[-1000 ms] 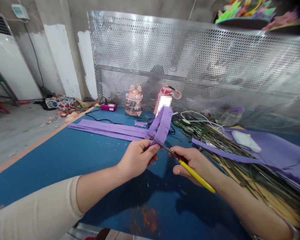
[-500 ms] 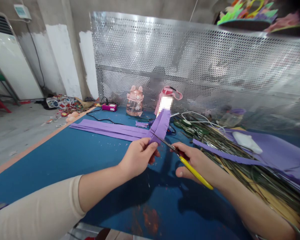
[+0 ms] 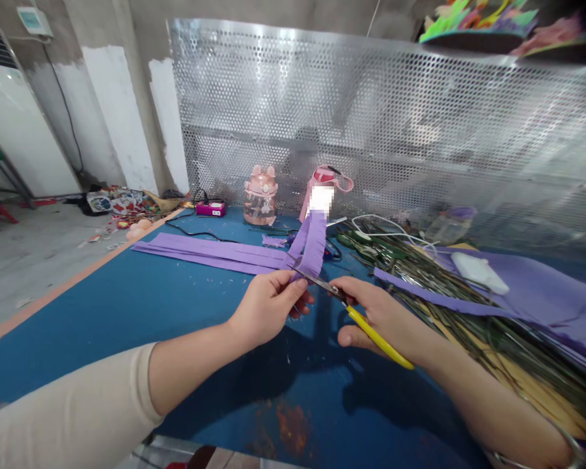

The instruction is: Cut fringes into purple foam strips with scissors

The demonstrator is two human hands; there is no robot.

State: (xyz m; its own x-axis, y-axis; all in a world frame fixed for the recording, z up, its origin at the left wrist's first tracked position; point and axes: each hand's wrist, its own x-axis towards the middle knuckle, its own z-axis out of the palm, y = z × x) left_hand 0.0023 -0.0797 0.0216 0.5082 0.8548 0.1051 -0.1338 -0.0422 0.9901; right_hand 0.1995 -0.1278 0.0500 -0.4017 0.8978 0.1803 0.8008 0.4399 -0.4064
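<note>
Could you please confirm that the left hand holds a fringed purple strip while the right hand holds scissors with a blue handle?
Not quite: the handle of the scissors is yellow, not blue, as the head view shows. The left hand does hold a fringed purple strip, and the right hand holds the scissors.

A pink-lidded jar [image 3: 260, 200] stands before a perforated metal panel [image 3: 254, 98], a magenta socket box [image 3: 210, 208] to its left.

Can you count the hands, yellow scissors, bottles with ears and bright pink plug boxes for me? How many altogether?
Hands: 2, the left hand and right hand
Yellow scissors: 1
Bottle with ears: 1
Bright pink plug box: 1
Total: 5
</note>
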